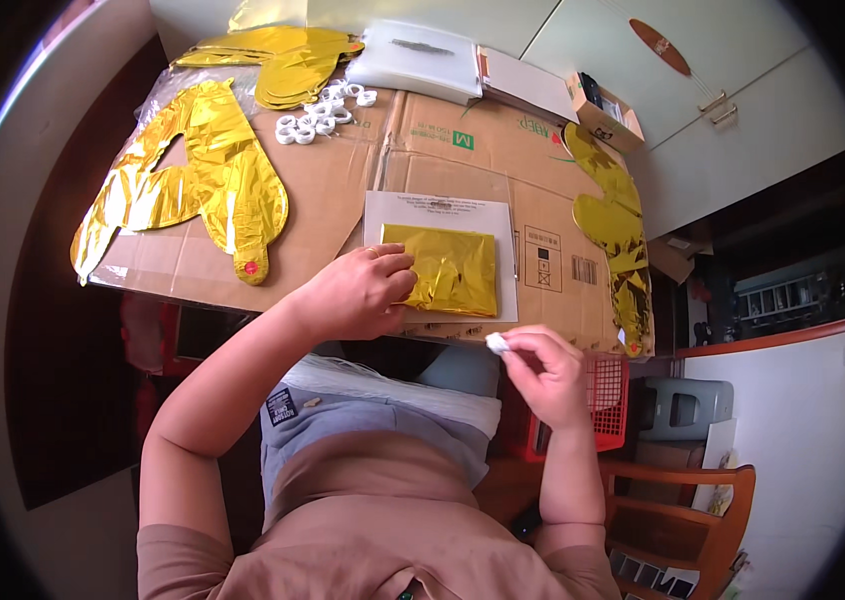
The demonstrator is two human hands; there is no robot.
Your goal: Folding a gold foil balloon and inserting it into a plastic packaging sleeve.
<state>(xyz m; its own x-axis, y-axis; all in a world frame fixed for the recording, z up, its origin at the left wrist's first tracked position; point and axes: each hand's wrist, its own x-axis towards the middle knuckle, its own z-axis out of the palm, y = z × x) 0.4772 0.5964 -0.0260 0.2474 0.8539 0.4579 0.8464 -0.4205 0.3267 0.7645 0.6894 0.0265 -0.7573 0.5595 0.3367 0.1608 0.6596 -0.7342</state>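
A folded gold foil balloon [453, 270] lies on a white printed sheet [378, 212] near the table's front edge. At its left side, my left hand [361, 290] is closed, its curled fingers gripping the foil's edge; the fingertips are partly hidden. My right hand [548, 375] is off the front edge of the table, to the right of the sheet. Between its thumb and fingers it pinches a small white roll [496, 343], probably ribbon. Similar white ring-shaped rolls [315, 124] lie in a loose group at the back left.
Flat gold foil balloons lie at the left [261, 190], the back left [288, 75] and the right edge [611, 215]. Clear plastic sleeves [413, 65] and a small box [608, 115] stand at the back. Cardboard [328, 215] covers the table. A red basket [608, 400] and wooden chair [733, 500] are below right.
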